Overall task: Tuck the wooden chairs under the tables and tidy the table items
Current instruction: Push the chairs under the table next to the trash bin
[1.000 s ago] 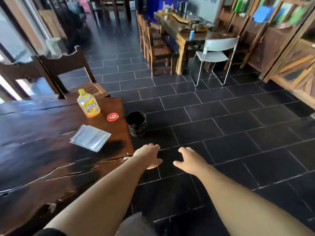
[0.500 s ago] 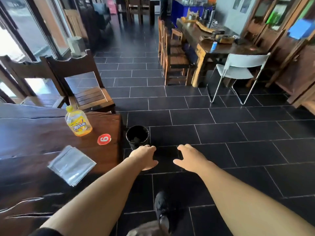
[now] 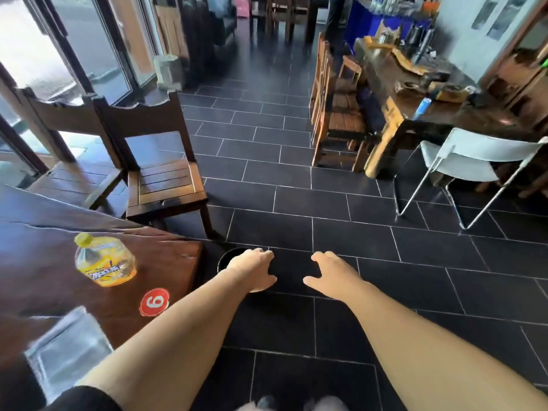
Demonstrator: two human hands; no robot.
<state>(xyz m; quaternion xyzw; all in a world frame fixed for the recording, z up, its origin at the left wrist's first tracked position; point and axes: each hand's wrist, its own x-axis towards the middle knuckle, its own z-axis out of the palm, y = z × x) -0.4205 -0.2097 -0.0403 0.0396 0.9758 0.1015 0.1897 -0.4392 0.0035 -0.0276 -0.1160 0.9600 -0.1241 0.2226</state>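
Hovering loosely curled, left hand and right hand hold nothing.

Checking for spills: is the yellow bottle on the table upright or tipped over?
Upright: the yellow bottle stands on its base, its cap pointing up.

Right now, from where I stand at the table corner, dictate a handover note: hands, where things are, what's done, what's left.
Left hand and right hand: both empty, fingers relaxed, held out over the tiled floor.
Dark wooden slat-seat chair stands pulled out from the dark wooden table; second wooden chair beside it is also out.
On the table: yellow plastic bottle standing, red round number marker, clear plastic packet (blurred).
Done: nothing visible here.
Left: tuck both chairs, tidy the three items.
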